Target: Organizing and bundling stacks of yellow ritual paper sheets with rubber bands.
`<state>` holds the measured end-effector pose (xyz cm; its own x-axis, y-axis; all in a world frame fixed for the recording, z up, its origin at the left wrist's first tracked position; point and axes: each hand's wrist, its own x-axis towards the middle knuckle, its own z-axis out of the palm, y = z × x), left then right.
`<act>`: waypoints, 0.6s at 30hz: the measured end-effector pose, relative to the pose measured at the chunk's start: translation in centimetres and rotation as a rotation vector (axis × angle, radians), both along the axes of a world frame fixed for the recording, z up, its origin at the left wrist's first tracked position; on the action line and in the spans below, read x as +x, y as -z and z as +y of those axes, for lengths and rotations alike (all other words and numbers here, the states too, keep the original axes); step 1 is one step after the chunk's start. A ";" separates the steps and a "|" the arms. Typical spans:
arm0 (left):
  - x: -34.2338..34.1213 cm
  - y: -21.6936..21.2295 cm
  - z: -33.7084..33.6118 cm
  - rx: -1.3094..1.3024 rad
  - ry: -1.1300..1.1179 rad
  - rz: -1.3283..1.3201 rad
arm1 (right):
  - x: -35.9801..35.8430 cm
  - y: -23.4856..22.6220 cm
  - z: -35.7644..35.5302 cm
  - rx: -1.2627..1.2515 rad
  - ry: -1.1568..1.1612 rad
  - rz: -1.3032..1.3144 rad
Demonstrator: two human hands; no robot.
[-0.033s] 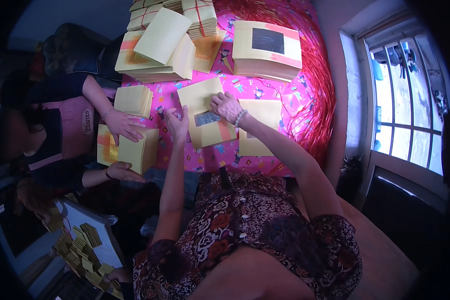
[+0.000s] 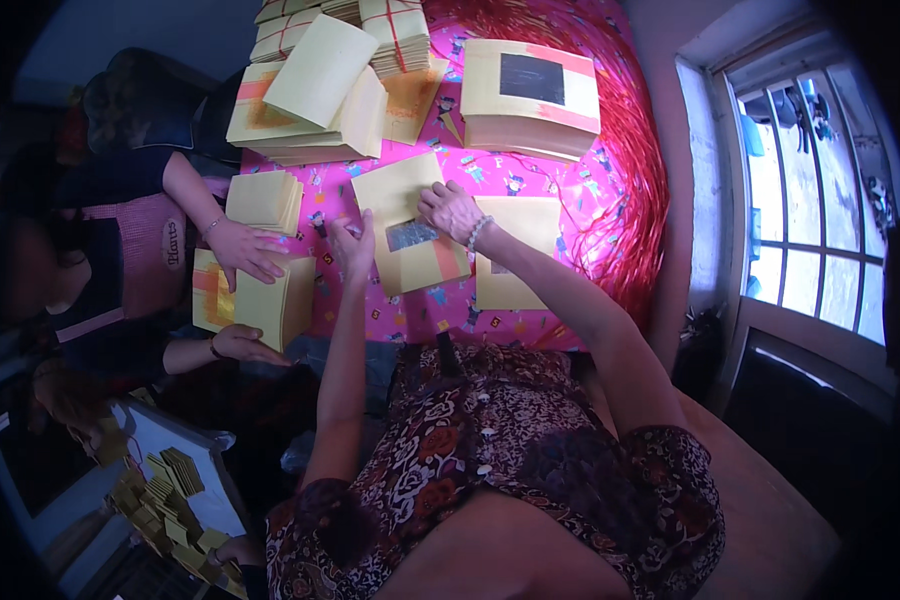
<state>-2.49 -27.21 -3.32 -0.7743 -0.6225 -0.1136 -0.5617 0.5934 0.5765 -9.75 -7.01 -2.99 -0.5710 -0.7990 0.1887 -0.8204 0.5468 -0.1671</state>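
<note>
On the pink patterned cloth (image 2: pixel 490 310) that covers the desk, a small pile of yellow paper sheets (image 2: pixel 420 262) is being handled by the person's two hands. The pile lies at the near middle of the desk, and a square of silver foil (image 2: pixel 410 236) is seen on its top sheet, with an orange band along one edge. A thin square sheet (image 2: pixel 398 190) is raised at the far side of the pile; the right hand (image 2: pixel 452 210), with a pale bead bracelet (image 2: pixel 478 232) at its wrist, is closed on that sheet's edge. The left hand (image 2: pixel 353 248) is held at the pile's left edge with the fingers loosely spread; whether anything is pinched there cannot be told. Just to the right, a flat plain yellow stack (image 2: pixel 525 262) is laid. At the far side, thick blocks of the same matt paper are piled, one (image 2: pixel 532 95) topped by a dark square and pink bands, others (image 2: pixel 395 35) bound with red string. A shiny red fringe (image 2: pixel 620 190) is draped along the right edge of the desk. To the left, another stack (image 2: pixel 260 298) is gripped by a second person's hands (image 2: pixel 245 252). A white-framed window (image 2: pixel 805 200) with many panes is set in the wall at right.
</note>
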 end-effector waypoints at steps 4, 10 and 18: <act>0.2 0.8 -1.5 0.623 -0.112 -0.069 | -0.2 -0.6 -0.8 -0.015 -0.006 -0.007; 0.5 0.3 -0.1 0.838 -0.278 0.278 | 0.8 -2.2 0.0 -0.429 0.395 -0.301; 2.1 -7.1 8.6 0.953 0.065 0.375 | 2.6 -4.2 8.8 -1.120 0.739 -1.465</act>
